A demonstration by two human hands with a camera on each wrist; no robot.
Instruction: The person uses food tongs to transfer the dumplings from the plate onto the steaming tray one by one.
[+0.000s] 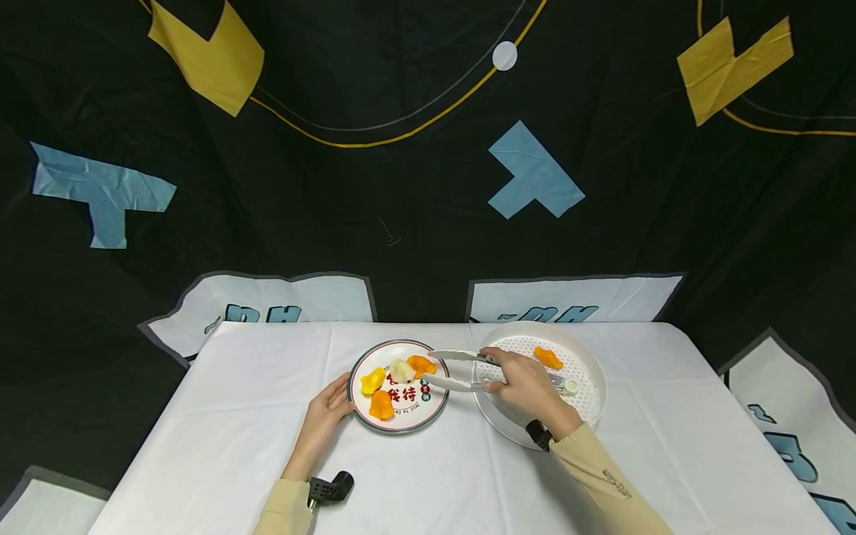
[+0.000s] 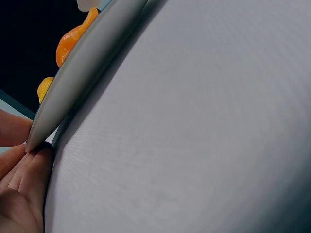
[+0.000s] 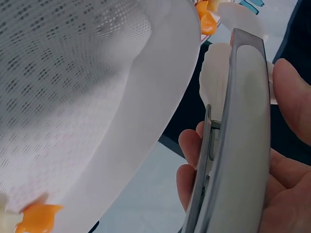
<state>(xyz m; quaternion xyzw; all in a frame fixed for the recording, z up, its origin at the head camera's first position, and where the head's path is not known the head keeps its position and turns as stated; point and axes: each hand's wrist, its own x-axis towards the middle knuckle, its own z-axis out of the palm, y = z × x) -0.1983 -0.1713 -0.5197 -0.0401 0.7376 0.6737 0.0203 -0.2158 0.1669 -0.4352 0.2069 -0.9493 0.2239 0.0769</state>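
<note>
My left hand [image 1: 329,406] pinches the left rim of a round white plate [image 1: 401,425] with red and green edging. In the left wrist view the thumb lies over the plate's rim [image 2: 87,73] and the fingers beneath. On the plate sit orange [image 1: 382,406], yellow [image 1: 373,381] and cream [image 1: 401,371] dumpling-like pieces, plus another orange piece [image 1: 421,365] at upper right. My right hand [image 1: 524,380] grips metal tongs [image 3: 243,145] with pale tips. The tongs' tips are spread at the plate's right side, close by that upper orange piece, with nothing between them.
Right of the plate stands a round white perforated basket [image 1: 597,386], partly under my right hand. It holds an orange piece [image 1: 548,357] and a pale piece [image 1: 570,386]. A white cloth [image 1: 267,416] covers the table, and a black patterned curtain [image 1: 401,223] hangs behind.
</note>
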